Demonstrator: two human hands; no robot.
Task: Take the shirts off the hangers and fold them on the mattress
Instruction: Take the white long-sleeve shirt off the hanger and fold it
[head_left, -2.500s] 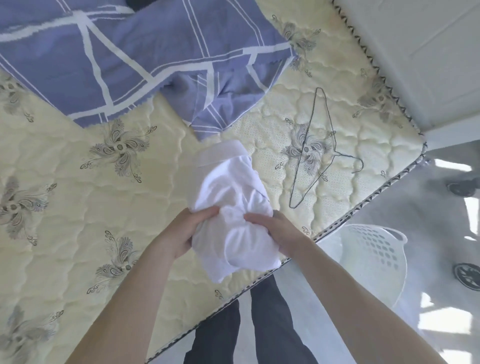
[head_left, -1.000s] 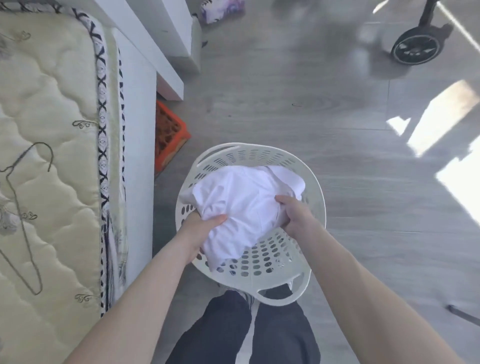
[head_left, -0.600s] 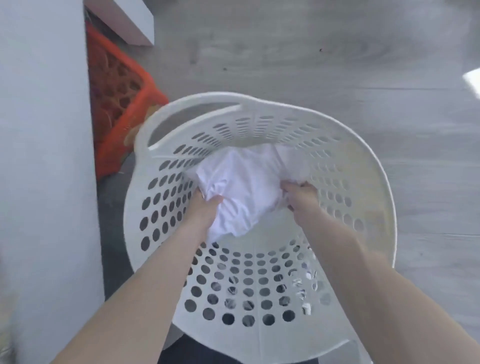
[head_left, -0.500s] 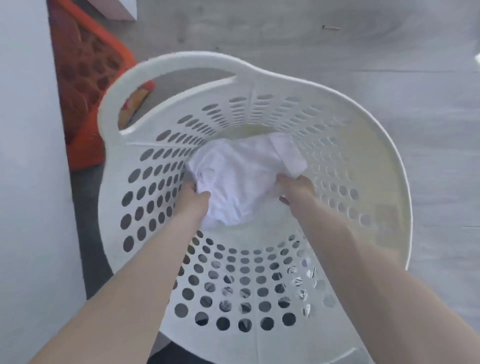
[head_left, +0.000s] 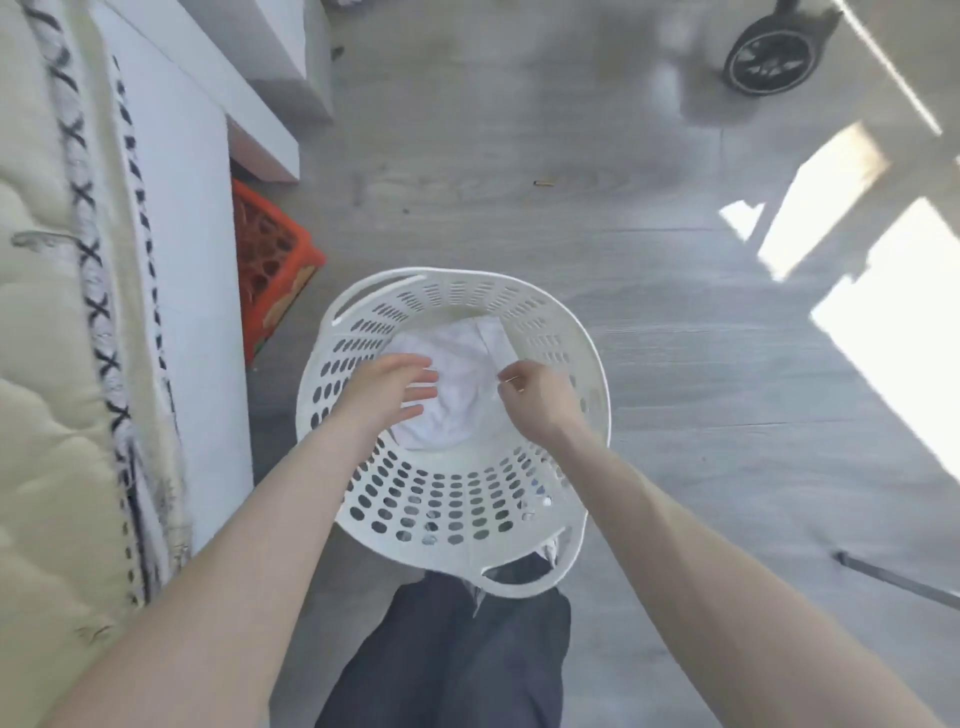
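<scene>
A crumpled white shirt (head_left: 457, 379) is lying in the white laundry basket (head_left: 582, 332), partly hidden by the spread left hand (head_left: 387, 387); the right hand (head_left: 535, 397) is hovering loosely curled, empty.

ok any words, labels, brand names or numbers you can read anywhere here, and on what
None can be read.
The white laundry basket, the white shirt in it, the orange crate and the mattress show no lettering; the mattress edge has only a black cross pattern.
The blurred patch low on the crate cannot be made out.
</scene>
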